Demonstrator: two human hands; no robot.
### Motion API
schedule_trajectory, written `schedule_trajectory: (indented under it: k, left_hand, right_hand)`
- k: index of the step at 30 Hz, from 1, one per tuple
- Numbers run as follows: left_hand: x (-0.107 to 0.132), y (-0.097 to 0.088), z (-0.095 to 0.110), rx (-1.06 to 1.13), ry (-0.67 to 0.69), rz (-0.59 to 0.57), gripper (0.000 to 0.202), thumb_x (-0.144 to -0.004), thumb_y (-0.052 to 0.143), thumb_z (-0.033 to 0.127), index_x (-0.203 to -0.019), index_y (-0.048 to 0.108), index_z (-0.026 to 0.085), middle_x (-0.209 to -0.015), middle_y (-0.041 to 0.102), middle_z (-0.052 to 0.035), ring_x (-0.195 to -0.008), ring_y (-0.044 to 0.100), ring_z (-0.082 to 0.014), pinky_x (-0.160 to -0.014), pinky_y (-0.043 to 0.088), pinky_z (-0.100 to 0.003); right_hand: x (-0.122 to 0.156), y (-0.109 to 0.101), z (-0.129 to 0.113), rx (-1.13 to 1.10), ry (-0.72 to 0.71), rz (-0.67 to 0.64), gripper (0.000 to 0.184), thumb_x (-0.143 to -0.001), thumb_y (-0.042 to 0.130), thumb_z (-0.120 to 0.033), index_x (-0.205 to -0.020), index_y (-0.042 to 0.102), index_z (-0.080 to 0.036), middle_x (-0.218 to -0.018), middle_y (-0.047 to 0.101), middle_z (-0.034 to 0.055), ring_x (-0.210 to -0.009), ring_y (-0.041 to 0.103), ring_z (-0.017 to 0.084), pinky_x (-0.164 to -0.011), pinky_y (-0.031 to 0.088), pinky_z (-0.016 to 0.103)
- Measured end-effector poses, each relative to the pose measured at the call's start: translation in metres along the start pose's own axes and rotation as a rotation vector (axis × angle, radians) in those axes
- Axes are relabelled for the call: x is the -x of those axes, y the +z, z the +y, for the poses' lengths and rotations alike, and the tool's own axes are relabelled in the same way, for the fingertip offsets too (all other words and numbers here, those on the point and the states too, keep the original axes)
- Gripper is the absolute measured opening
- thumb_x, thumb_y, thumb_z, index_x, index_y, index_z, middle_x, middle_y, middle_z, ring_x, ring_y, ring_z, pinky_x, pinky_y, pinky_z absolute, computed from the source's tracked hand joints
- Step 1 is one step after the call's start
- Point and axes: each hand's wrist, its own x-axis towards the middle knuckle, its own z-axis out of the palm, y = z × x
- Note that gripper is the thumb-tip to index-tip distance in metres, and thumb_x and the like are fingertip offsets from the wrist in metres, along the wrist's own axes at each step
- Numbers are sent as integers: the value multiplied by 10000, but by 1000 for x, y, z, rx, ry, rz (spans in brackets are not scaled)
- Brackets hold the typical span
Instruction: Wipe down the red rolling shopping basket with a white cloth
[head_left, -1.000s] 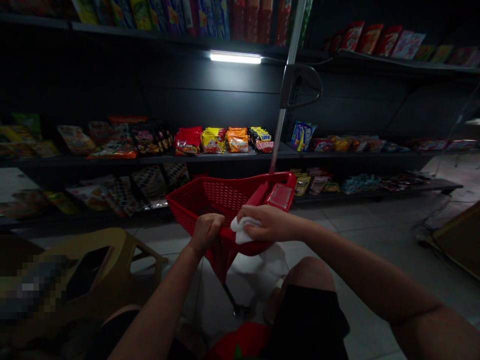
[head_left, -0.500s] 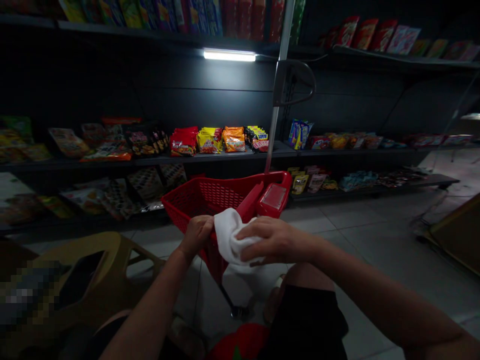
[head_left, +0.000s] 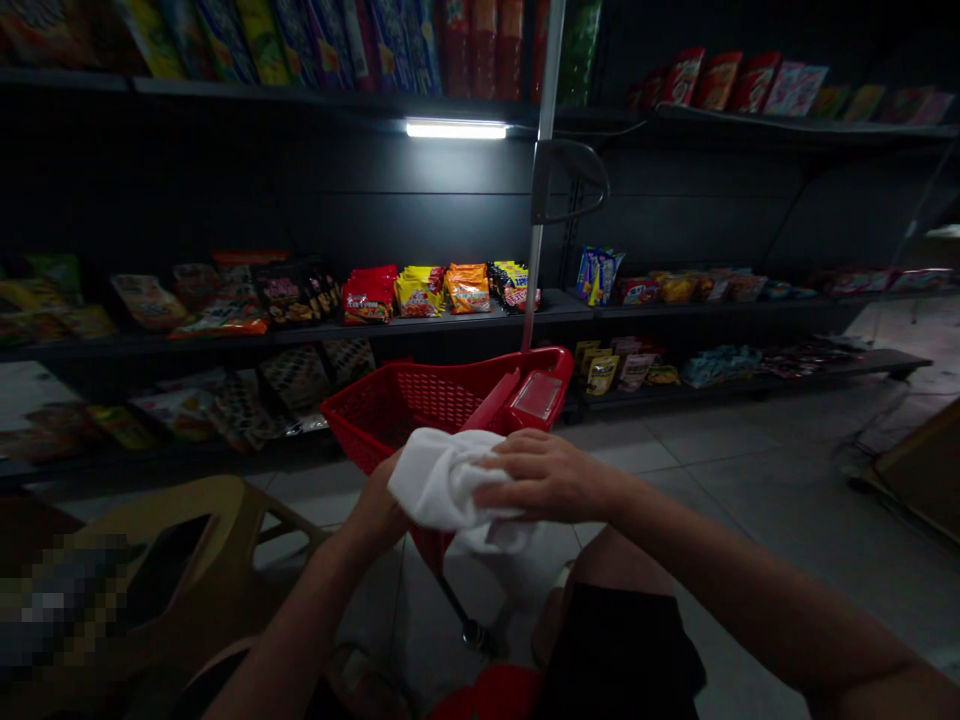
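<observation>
A red shopping basket on wheels stands in front of me, with a tall metal pole and grey handle rising from its far end. My left hand is closed at the basket's near rim, its fingers largely covered by a white cloth. Bunched under my right hand, the cloth lies over the near corner and hangs down on the right. The fingers of that hand curl into its folds. Beyond the cloth, a red panel with a clear window forms part of the basket.
Shelves of packaged snacks run along the back under a lit tube lamp. At the left is a tan plastic stool with a dark phone-like object on it. Tiled floor extends to the right.
The right hand has pushed the cloth slightly left, so it now covers the fingers of the left hand. The whole view has shifted slightly; the left hand stays at the basket's near corner.
</observation>
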Motion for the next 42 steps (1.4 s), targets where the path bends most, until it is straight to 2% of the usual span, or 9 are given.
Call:
schedule_trajectory:
  k: [7, 9, 16, 24, 28, 31, 36, 38, 42]
  left_hand:
    - [2, 6, 14, -45, 104, 31, 397, -982, 297, 332, -708, 555, 203, -712, 583, -26, -752, 522, -180, -728, 421, -318]
    - [2, 5, 10, -22, 104, 46, 400, -979, 303, 331, -691, 550, 204, -710, 584, -29, -752, 524, -181, -729, 418, -319]
    - [9, -4, -1, 64, 79, 83, 429, -972, 314, 327, -662, 579, 193, -729, 605, -42, -779, 556, -184, -759, 434, -321]
    - [32, -15, -2, 103, 56, 197, 451, -973, 315, 328, -623, 570, 202, -697, 593, -39, -772, 565, -191, -758, 427, -337]
    - [40, -17, -1, 143, 35, 290, 489, -976, 292, 334, -579, 549, 209, -666, 573, -40, -768, 557, -197, -755, 413, -352]
    - [49, -21, -5, 177, 13, 305, 503, -974, 274, 351, -580, 555, 212, -666, 573, -47, -775, 553, -204, -768, 419, -362]
    - [64, -33, -13, 241, -2, 341, 504, -965, 276, 382, -580, 560, 221, -637, 561, -49, -743, 544, -210, -742, 430, -368]
    - [68, -39, -13, 248, 4, 335, 486, -961, 294, 381, -582, 555, 225, -638, 563, -49, -742, 546, -211, -736, 431, -367]
    - [67, -44, -13, 227, 32, 294, 476, -958, 313, 367, -567, 546, 229, -615, 558, -47, -720, 536, -209, -725, 419, -367]
  right_hand:
    - [47, -26, 127, 131, 712, 60, 264, -970, 506, -278, -1122, 687, -161, -1148, 665, 135, -1086, 582, 228, -984, 429, 371]
    - [41, -27, 125, 57, 745, 62, 264, -973, 496, -271, -1097, 691, -145, -1115, 677, 127, -1070, 590, 221, -973, 429, 367]
    - [-23, -7, 46, -177, 277, 16, 284, -987, 482, -328, -1148, 683, -208, -1191, 667, 90, -1132, 575, 187, -1027, 389, 355]
    - [10, -27, 128, -86, 670, -202, 428, -992, 367, -359, -871, 709, -134, -856, 687, 64, -782, 586, 156, -739, 390, 256]
    - [-2, -22, 130, -53, 741, -318, 569, -977, 352, -479, -617, 648, -154, -640, 609, 52, -622, 514, 143, -624, 303, 265]
    - [-9, -7, 110, -82, 866, -101, 590, -956, 343, -528, -574, 614, -168, -576, 552, 32, -589, 494, 143, -598, 288, 266]
    - [12, 20, 80, -237, 1080, 730, 684, -966, 122, -544, -717, 640, -173, -692, 608, 76, -662, 553, 196, -630, 421, 299]
    - [29, 24, 79, -219, 994, 777, 614, -958, 202, -550, -774, 662, -187, -778, 641, 86, -767, 589, 220, -727, 470, 333]
    - [57, 22, 99, -126, 856, 601, 378, -869, 487, -512, -876, 705, -203, -959, 683, 80, -1023, 587, 257, -943, 439, 390]
